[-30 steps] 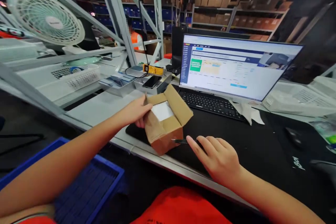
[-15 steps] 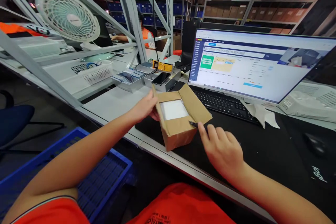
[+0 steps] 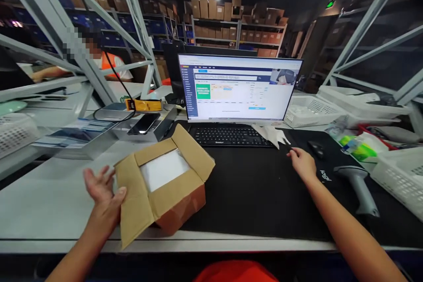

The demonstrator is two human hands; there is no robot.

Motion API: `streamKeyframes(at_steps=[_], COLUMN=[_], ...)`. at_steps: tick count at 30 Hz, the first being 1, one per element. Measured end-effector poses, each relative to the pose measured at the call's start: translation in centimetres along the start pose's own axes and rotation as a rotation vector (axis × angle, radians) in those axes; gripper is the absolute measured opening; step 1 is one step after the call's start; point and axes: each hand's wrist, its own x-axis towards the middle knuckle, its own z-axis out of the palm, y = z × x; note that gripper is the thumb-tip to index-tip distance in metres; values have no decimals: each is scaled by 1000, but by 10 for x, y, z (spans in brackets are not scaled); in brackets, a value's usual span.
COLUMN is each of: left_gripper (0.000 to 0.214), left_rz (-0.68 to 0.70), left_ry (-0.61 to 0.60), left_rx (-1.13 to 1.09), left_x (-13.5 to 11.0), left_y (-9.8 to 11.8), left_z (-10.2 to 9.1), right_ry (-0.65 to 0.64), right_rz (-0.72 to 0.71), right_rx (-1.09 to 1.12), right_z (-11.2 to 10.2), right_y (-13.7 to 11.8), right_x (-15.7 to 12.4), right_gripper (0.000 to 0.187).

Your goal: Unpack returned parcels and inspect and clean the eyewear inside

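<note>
A brown cardboard box (image 3: pixel 180 209) stands tilted at the front edge of the desk with its flaps folded out. Inside it shows a flat white surface (image 3: pixel 165 169). My left hand (image 3: pixel 105 194) is beside the box's left flap, fingers spread and the thumb against the flap's edge. Off to the right, above the black mat, my right hand (image 3: pixel 302 164) has its fingers curled; whatever they may hold is hidden. Nearest to it are a black mouse (image 3: pixel 316 149) and a crumpled white paper (image 3: pixel 272 134).
Behind the mat (image 3: pixel 244 194) stand a keyboard (image 3: pixel 231 136) and a lit monitor (image 3: pixel 238 92). A grey scanner (image 3: pixel 360 189) and white baskets (image 3: pixel 401 176) are at the right. Left of the keyboard, a phone (image 3: pixel 144 123) rests on a metal tray. A person in an orange vest (image 3: pixel 112 61) sits beyond the frame.
My right hand has left the box and moved right, toward the mouse; the dark, slim tool it held no longer shows. My left fingers have spread. The view has turned right.
</note>
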Motion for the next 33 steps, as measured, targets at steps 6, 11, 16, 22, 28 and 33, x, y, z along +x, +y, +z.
streamKeyframes(at_steps=[6, 11, 16, 22, 28, 33], left_gripper=[47, 49, 63, 72, 75, 75], left_rz=[371, 309, 150, -68, -220, -389], left_ry=[-84, -336, -439, -400, -177, 12], left_rx=[169, 425, 517, 11, -308, -460], left_x=[42, 55, 69, 96, 94, 86], left_y=[13, 50, 72, 38, 13, 9], left_z=[-41, -67, -79, -55, -17, 9], right_ry=[63, 81, 221, -97, -373, -644], right_rz=[151, -114, -808, -1684, -1465, -1140], right_rx=[-164, -193, 138, 275, -1, 462], right_z=[-6, -11, -33, -45, -1, 13], right_y=[24, -25, -133, -235, -268, -260], right_x=[74, 94, 2, -145, -160, -145], right_gripper=[28, 29, 32, 28, 34, 49])
